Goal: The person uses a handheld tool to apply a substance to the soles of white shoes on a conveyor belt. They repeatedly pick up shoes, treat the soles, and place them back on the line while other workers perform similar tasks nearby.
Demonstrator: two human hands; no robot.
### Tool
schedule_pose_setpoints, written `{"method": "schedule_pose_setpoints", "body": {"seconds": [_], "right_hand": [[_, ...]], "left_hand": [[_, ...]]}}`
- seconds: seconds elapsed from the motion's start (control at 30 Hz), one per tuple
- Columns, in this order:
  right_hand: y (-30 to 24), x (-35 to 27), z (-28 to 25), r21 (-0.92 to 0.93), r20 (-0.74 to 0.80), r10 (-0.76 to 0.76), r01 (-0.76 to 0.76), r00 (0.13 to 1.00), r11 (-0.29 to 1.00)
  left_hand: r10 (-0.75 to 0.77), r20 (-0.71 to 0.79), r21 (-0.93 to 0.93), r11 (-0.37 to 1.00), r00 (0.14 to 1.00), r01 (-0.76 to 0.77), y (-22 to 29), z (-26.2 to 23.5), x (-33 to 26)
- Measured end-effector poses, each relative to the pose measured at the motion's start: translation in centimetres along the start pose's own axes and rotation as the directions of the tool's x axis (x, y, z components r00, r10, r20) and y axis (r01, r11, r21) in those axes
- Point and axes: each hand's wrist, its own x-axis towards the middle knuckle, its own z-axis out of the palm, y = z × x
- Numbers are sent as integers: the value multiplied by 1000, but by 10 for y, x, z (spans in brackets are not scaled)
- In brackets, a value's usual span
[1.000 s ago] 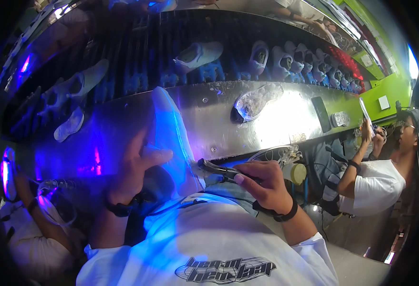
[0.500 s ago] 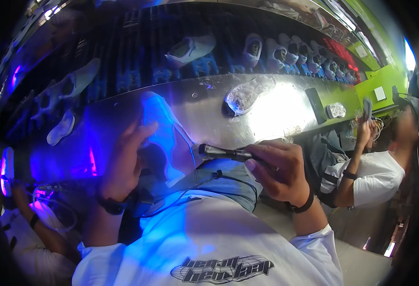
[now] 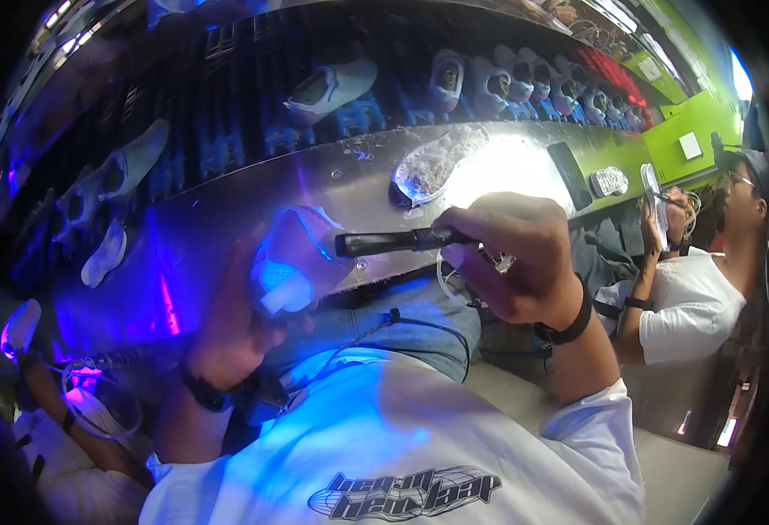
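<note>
My left hand (image 3: 231, 337) is wrapped round a pale shoe (image 3: 292, 262), lit blue, above the near edge of the metal bench. Its fingers are partly smeared and partly behind the shoe. In my right hand (image 3: 516, 254) is a slim black brush-like tool (image 3: 384, 243), gripped between thumb and fingers and pointing left. The tool's dark tip is close to the shoe's right side; I cannot tell whether they touch. Beyond the tool, a sole-shaped piece crusted with whitish lumps (image 3: 437, 166) lies on the bench.
Behind the metal bench (image 3: 218, 206), a dark conveyor (image 3: 218, 105) carries several pale shoes (image 3: 332, 87). A loose sole (image 3: 104, 254) lies at left. A dark flat block (image 3: 570, 175) and a whitish lumpy piece (image 3: 609, 182) lie at right. Co-workers sit on both sides, each holding a sole.
The shoe in my left hand has turned from standing lengthwise to a foreshortened, tilted pose. My right hand has moved slightly up and left with the tool. The whole view has shifted slightly.
</note>
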Motion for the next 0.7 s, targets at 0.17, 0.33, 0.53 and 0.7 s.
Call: {"method": "schedule_pose_setpoints", "body": {"seconds": [0.17, 0.33, 0.53, 0.7], "right_hand": [[17, -3, 0, 17, -26, -37, 37, 999, 999], [31, -8, 15, 136, -80, 11, 0, 997, 991], [41, -23, 36, 315, -191, 107, -42, 976, 948], [50, -40, 50, 385, -207, 167, -76, 964, 920]], "left_hand": [[-379, 294, -662, 581, 877, 473, -21, -20, 2], [-276, 451, -733, 427, 848, 529, -22, -13, -1], [-278, 507, -726, 372, 816, 578, -16, 17, 1], [-293, 527, -726, 333, 798, 602, -18, 30, 2]]}}
